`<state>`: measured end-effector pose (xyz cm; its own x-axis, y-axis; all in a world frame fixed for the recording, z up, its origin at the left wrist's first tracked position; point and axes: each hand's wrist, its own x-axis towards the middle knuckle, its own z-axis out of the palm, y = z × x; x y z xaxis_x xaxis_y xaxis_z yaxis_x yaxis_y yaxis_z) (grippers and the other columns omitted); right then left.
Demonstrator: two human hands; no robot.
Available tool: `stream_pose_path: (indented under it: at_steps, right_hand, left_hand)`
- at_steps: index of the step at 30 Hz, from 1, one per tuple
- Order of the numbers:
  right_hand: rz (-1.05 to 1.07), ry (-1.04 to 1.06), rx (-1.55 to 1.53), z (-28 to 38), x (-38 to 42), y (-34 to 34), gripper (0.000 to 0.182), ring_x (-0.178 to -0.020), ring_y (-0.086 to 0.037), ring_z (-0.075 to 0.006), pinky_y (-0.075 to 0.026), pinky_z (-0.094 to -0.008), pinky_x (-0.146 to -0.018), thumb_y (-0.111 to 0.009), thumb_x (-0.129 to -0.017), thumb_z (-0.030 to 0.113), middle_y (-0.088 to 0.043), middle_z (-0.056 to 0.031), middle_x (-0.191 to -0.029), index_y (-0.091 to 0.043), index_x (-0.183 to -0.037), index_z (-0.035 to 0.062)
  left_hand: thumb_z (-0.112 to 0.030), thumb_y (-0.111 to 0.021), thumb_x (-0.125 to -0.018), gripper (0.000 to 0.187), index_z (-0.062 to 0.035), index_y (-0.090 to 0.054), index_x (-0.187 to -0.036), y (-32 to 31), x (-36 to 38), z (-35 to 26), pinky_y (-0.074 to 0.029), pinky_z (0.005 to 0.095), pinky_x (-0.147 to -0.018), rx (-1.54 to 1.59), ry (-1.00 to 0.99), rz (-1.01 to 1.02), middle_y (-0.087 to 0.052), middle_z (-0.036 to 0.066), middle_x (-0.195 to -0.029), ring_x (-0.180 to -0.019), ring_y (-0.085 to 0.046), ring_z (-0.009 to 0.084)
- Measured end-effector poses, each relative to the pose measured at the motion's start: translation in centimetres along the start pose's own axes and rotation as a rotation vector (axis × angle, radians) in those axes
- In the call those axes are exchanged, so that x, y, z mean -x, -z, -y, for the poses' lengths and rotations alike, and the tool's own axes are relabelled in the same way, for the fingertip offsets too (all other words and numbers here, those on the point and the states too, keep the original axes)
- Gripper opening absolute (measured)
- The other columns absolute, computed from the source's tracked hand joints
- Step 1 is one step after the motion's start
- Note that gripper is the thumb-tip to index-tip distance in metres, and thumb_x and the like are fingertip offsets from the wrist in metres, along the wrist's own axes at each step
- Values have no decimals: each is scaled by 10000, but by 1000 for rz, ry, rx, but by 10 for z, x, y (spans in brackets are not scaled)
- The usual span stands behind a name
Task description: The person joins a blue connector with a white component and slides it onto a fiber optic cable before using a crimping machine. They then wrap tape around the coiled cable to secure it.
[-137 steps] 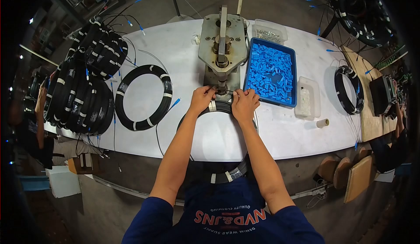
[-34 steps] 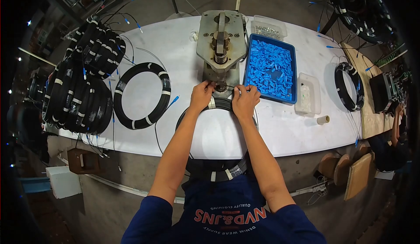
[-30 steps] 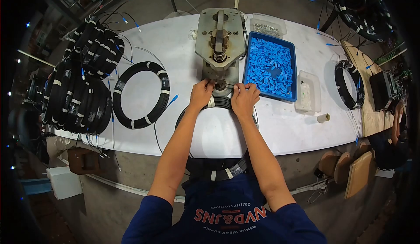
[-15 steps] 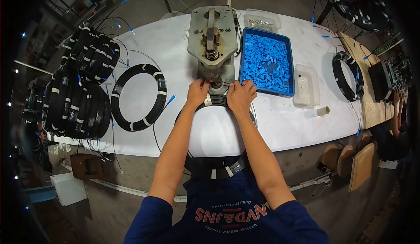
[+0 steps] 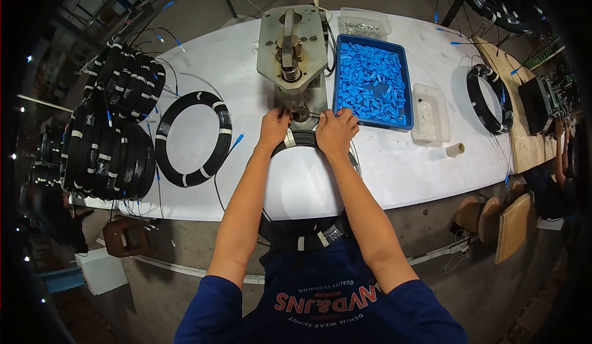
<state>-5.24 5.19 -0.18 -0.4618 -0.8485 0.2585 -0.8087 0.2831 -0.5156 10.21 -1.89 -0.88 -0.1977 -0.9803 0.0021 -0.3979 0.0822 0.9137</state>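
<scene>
My left hand (image 5: 274, 127) is closed, its fingertips pinched at the left side of the base of a metal press (image 5: 292, 51); what they hold is too small to make out. On the other side of the base, my right hand (image 5: 337, 131) is closed on a thin black cable that shows as a dark line by its fingertips. A coil of black cable (image 5: 302, 139) bound with white tape lies below both hands, against the press's foot. Its near side hangs over the table edge against my body, and my forearms cover parts of it.
Right of the press stands a blue tray (image 5: 402, 122) of small blue connector parts. Clear plastic boxes (image 5: 441, 135) and a small roll (image 5: 455, 150) are nearby. Another coil (image 5: 223, 122) and stacked coils (image 5: 108, 150) lie left. A co-worker's arm (image 5: 560, 153) shows far right.
The whole view has shifted slightly as my head moved. Both hands stay at the press base with nearly the same grip.
</scene>
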Motion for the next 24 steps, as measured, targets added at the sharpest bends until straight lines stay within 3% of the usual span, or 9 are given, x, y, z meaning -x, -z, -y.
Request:
stream_pose_path:
  at_steps: [24]
  right_hand:
    - [20,-32,-50,1,0,4,228,-1079,-395,-366,-320,-511,-950,-574,-906,266,-460,-152,-1126,-697,-989,94]
  left_hand:
    - [-255,-570,-973,343,52,-638,-836,2,4,0,-452,314,-587,-3,-38,-17,-609,100,-647,-591,-546,155]
